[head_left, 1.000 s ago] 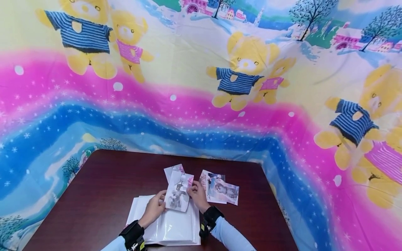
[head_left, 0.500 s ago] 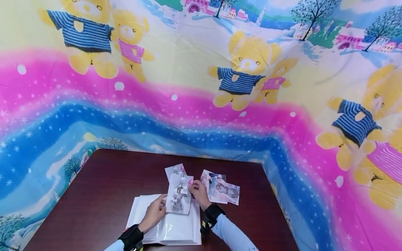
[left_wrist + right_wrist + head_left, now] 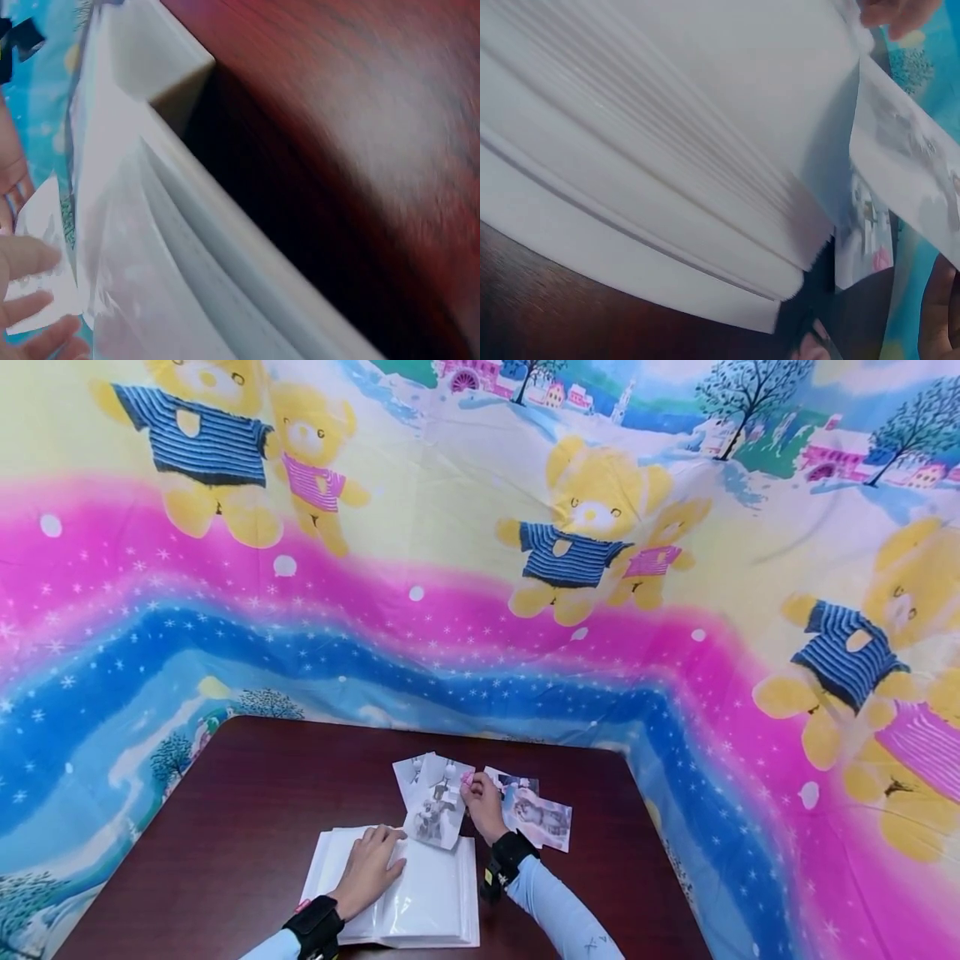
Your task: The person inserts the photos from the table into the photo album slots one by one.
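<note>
My right hand [image 3: 484, 808] pinches the top right corner of a pale photo print [image 3: 433, 817], which shows grey figures and a pink patch. The print slants over the top edge of an open white photo album [image 3: 435, 906] with clear pocket pages. In the right wrist view the same print [image 3: 904, 154] bends above the album's thick stack of pages [image 3: 652, 157]. My left hand [image 3: 367, 870] lies over the album's left page, fingers extended and holding nothing. Seen from the left wrist, its fingers [image 3: 34, 304] are spread beside the album's plastic sleeve [image 3: 157, 300].
Another photo print [image 3: 408, 772] lies partly under the held one. Several overlapping prints [image 3: 546, 823] lie right of my right hand. All rest on a dark red-brown table [image 3: 247, 810], backed by a curtain [image 3: 450, 635] printed with bears.
My right hand has moved the photo print up and to the right, away from the album's middle. My left hand has let go of the print's left edge and flattened over the album.
</note>
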Demonstrator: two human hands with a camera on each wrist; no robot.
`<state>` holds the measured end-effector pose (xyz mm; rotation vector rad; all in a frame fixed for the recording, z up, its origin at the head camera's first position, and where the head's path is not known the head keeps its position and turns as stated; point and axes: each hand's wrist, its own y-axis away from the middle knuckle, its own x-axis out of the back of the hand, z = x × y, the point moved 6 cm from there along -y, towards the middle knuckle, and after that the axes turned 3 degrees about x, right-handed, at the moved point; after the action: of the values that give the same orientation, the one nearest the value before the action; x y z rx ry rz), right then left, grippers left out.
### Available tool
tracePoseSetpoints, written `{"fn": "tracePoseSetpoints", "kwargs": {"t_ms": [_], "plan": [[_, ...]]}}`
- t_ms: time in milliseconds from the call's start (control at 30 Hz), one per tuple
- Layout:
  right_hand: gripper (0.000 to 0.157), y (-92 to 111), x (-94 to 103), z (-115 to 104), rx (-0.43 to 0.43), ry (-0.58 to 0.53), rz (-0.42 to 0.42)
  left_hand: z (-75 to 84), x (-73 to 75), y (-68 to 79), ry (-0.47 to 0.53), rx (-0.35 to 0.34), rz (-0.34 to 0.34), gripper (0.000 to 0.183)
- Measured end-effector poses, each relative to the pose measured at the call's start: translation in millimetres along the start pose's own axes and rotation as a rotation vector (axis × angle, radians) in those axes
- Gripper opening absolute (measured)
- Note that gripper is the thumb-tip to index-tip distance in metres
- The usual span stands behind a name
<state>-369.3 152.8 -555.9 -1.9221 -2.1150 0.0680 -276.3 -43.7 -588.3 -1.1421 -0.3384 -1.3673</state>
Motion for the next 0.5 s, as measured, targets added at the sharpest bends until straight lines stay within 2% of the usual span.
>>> {"fn": "tracePoseSetpoints", "kwargs": {"t_ms": [167,300,400,500], "plan": [[0.015,-3,3.0,-10,-0.014,0.008,-0.031,5.1,-9.5,1.0,-0.051,-0.161,-0.090,0.035],[0.014,-10,6.1,-9,0.045,0.023,-0.010,7.2,-13.5,1.2,-0.106,-0.296,-0.141,0.038],[0.015,-18,8.0,2,0.061,0.005,0.014,7.2,-15.9,0.2,-0.145,-0.362,-0.189,0.040],[0.017,-24,7.8,18,0.006,-0.026,0.037,6.0,-19.1,0.9,-0.185,-0.393,-0.238,0.040]]}}
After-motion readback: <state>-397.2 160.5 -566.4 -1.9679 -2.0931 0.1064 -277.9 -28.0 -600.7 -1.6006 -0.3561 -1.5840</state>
